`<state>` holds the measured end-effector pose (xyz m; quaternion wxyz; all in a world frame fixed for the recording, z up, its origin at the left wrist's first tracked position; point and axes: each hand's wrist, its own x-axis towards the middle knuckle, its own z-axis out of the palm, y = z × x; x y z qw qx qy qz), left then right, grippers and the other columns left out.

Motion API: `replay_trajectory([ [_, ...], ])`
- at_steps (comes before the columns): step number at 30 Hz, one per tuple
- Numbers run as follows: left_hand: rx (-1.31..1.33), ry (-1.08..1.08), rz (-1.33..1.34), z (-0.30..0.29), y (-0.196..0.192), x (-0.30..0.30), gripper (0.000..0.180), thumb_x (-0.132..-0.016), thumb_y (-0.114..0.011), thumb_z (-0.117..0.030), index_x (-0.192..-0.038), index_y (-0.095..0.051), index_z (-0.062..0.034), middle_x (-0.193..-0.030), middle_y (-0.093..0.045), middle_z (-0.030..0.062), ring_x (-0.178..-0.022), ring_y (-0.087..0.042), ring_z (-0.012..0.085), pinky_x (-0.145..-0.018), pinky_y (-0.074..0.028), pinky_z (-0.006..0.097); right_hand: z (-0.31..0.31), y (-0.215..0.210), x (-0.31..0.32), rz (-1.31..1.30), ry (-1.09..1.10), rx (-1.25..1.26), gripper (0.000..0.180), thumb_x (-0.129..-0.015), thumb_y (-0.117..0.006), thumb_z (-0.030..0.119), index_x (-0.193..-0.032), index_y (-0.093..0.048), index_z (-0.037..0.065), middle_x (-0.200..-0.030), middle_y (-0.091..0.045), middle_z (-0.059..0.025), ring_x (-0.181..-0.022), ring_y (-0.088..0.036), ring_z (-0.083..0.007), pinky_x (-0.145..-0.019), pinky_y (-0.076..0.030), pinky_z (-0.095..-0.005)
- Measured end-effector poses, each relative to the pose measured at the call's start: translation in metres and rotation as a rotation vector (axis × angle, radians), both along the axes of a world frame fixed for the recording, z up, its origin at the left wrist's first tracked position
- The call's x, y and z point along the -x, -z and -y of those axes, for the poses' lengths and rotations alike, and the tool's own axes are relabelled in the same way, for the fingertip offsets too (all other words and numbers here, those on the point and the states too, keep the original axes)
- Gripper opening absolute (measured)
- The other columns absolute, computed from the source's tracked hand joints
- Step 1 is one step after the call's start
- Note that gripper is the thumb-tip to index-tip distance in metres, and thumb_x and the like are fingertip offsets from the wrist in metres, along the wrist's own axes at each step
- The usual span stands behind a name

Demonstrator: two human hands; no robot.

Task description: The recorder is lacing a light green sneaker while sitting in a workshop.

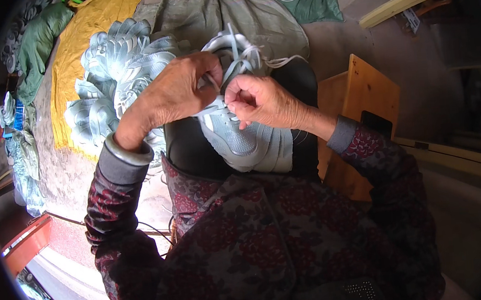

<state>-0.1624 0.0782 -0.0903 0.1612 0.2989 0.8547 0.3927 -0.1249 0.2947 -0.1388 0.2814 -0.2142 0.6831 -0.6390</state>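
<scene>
One pale blue shoe lies on the person's dark lap, toe toward the body, directly under both hands. The left hand's grip is curled closed around a lace beside the shoe's mouth. The right hand's fingertips press together over the lace holes; whatever sits between them is hidden. Knuckles cover some lacing, and the shoe's underside is out of sight. To the left, more pale shoes overlap in a heap on a yellow cloth.
</scene>
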Motion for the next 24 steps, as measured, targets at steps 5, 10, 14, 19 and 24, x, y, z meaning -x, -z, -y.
replay_trajectory([
  [5, -0.087, -0.030, 0.232, 0.002, 0.015, 0.018, 0.019, -0.080, -0.055, 0.009, -0.095, -0.060, -0.0020, -0.082, -0.053, -0.0025, -0.075, -0.049, 0.0065, -0.066, -0.042, 0.023, -0.005, -0.020, 0.014, -0.019, 0.015, -0.017, 0.006, -0.094, -0.057, 0.004, -0.097, -0.054, -0.001, -0.079, -0.058, -0.0011, -0.066, -0.060, -0.0063, -0.058, -0.054, -0.0234],
  [10, -0.223, -0.054, 0.312, 0.000, 0.016, 0.022, 0.031, -0.087, -0.055, 0.007, -0.116, -0.058, -0.0036, -0.081, -0.047, -0.0066, -0.074, -0.043, 0.0026, -0.066, -0.037, 0.019, -0.022, -0.031, 0.028, -0.419, 0.032, -0.265, 0.007, -0.089, -0.057, -0.001, -0.094, -0.053, 0.002, -0.076, -0.056, -0.0012, -0.062, -0.056, -0.0075, -0.054, -0.052, -0.0230],
  [14, -0.289, -0.104, 0.281, 0.009, 0.032, 0.016, 0.033, -0.091, -0.057, 0.005, -0.121, -0.057, -0.0058, -0.077, -0.041, -0.0072, -0.069, -0.037, 0.0028, -0.061, -0.032, 0.020, -0.048, -0.045, 0.056, -1.007, 0.081, -0.485, 0.013, -0.082, -0.059, 0.000, -0.085, -0.048, 0.006, -0.077, -0.054, -0.0075, -0.065, -0.054, -0.0208, -0.061, -0.049, -0.0366],
  [19, -0.250, -0.116, 0.215, 0.013, 0.038, 0.013, 0.034, -0.091, -0.057, 0.005, -0.122, -0.057, -0.0072, -0.078, -0.040, -0.0072, -0.068, -0.036, 0.0028, -0.061, -0.032, 0.019, -0.140, -0.079, 0.111, -1.033, 0.363, -0.823, 0.010, -0.085, -0.060, 0.011, -0.092, -0.056, 0.005, -0.080, -0.057, -0.0110, -0.071, -0.058, -0.0254, -0.065, -0.048, -0.0372],
  [24, -0.318, -0.160, 0.236, 0.018, 0.043, 0.007, 0.034, -0.091, -0.057, 0.004, -0.123, -0.057, -0.0072, -0.077, -0.036, -0.0076, -0.067, -0.033, 0.0025, -0.061, -0.030, 0.019, -0.238, -0.133, 0.163, -0.979, 0.498, -1.158, 0.018, -0.091, -0.059, 0.021, -0.090, -0.054, 0.004, -0.077, -0.055, -0.0066, -0.058, -0.056, -0.0157, -0.055, -0.048, -0.0337],
])
